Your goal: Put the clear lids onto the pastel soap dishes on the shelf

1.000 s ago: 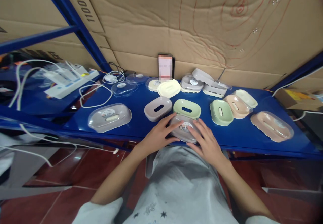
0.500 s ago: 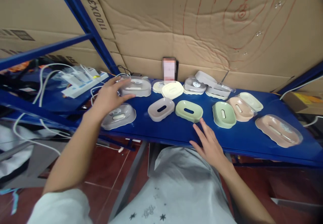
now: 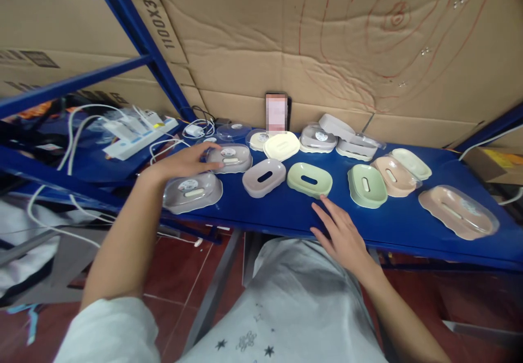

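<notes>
In the head view, the left hand (image 3: pixel 186 160) was at the left end of a gray covered dish (image 3: pixel 239 162), which sat on the blue table (image 3: pixel 281 218) just behind a second covered dish (image 3: pixel 208 198). Its thumb and fingers were apart around that end; whether they pinched it, I could not tell. The right hand (image 3: pixel 342 237) was spread and held nothing, its fingertips close to the near edge of a green dish (image 3: pixel 309 190). The step in hand seemed to be placing the gray covered dish; the next move called for lifting the left fingers clear without nudging either lid.

A lilac dish (image 3: pixel 254 180) stood between the covered pair and the green one, and peach and cream dishes lay to the right. A pixelated phone (image 3: pixel 277 113) leaned before a cardboard wall (image 3: pixel 237 30). A power strip (image 3: pixel 141 144) and white cables lay at left, with red tiles (image 3: pixel 192 273) below.
</notes>
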Demonstrator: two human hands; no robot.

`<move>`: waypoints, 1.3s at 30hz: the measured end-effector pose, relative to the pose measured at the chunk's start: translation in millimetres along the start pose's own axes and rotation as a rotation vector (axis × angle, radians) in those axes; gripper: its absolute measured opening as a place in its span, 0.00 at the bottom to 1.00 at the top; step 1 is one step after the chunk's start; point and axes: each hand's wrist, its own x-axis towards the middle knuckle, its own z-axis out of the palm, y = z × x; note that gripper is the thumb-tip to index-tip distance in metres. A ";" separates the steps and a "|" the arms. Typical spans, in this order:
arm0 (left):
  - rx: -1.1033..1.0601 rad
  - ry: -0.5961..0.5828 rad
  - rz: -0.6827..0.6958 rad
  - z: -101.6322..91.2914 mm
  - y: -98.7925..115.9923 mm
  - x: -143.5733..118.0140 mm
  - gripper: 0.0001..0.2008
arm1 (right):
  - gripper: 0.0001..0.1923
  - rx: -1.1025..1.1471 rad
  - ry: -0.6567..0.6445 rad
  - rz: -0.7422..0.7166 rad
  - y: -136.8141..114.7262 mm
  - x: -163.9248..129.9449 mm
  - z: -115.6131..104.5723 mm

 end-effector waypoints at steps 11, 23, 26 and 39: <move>0.180 0.490 -0.141 74.7 18.8 -119.2 0.28 | 0.31 -0.071 -0.090 -0.040 10.1 30.4 -5.3; 0.122 0.642 0.304 131.2 81.3 -73.2 0.20 | 0.26 -0.371 -0.144 0.065 60.5 99.8 -14.2; 0.064 0.543 0.390 144.2 102.5 -65.5 0.14 | 0.28 -0.360 -0.212 -0.002 51.7 139.2 1.4; -0.282 0.556 0.578 143.4 96.3 -72.3 0.05 | 0.15 -0.234 -0.251 -0.142 34.5 188.2 27.8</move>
